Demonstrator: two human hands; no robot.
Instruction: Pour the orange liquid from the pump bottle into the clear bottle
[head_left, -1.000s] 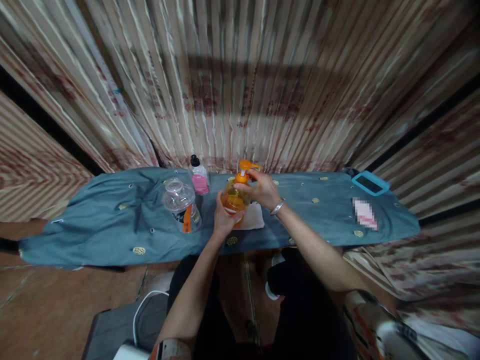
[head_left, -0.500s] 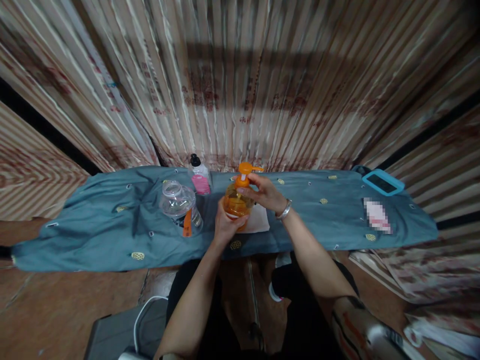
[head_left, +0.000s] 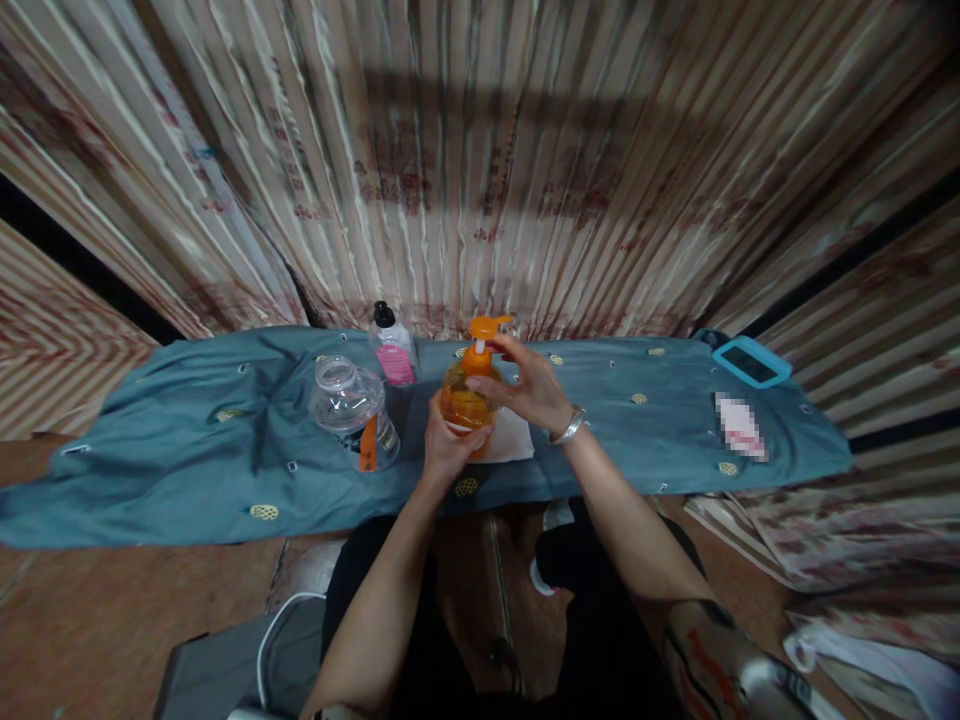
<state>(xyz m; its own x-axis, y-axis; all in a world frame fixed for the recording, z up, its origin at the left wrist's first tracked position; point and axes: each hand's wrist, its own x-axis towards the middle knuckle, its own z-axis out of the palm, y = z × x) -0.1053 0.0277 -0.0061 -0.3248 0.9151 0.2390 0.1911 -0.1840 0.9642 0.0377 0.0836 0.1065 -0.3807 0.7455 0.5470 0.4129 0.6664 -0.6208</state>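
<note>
Hands meet at an orange pump bottle that stands upright near the middle of the worktop, on or just in front of a white cloth. The left hand wraps the lower body of the bottle from the near side, fingers curled around it. The right hand comes in from the right and closes about the bottle's neck, just under the orange pump head, thumb on the near side and fingers on the far side; a silver bracelet sits on that wrist. The pump's spout points to the right. The worktop is draped in a blue-grey cloth with small yellow motifs. Just left of the bottle stands a clear plastic jar with an orange strip on its label, near but not touching the left hand. Behind the jar, toward the wall, stands a small bottle with a black cap and a pink label. Far to the right, near the end of the worktop, lies a device in a light-blue case, and a blurred-out patch lies closer in on the cloth. A curtain of striped, reddish-patterned fabric hangs behind the worktop. Below, the person's dark-clothed legs and a white cable over a grey surface show.
</note>
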